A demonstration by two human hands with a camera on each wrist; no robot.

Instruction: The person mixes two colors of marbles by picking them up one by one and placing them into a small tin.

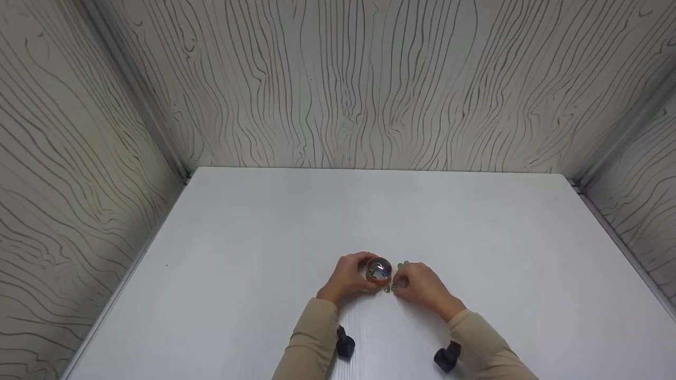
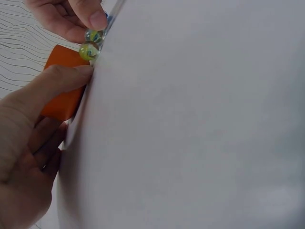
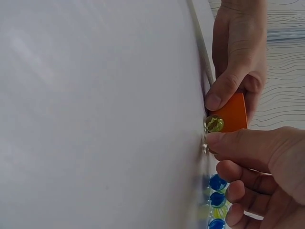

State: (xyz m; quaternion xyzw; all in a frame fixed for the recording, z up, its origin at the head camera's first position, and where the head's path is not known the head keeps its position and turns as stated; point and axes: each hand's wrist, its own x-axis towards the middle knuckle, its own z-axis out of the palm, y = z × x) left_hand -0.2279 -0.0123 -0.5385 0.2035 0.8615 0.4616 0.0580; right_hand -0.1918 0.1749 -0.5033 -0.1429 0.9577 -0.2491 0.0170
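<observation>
My left hand (image 1: 346, 277) grips a small orange cup (image 2: 67, 56) with a shiny metal inside, upright on the white table. Its thumb lies along the near side and its other fingers wrap around the far side. Just right of the cup, my right hand (image 1: 422, 286) pinches a glass marble (image 2: 93, 36) between thumb and fingers at the tabletop. A yellow-green marble (image 3: 215, 124) lies between that hand and the cup. Several blue and yellow marbles (image 3: 218, 199) sit by the curled fingers of the right hand, which partly hides them.
The white table (image 1: 264, 221) spreads around both hands. Walls with a wood-grain line pattern (image 1: 338, 84) stand behind it and at both sides. A black wrist camera (image 1: 345, 345) shows by the left sleeve, another black camera (image 1: 447, 357) by the right.
</observation>
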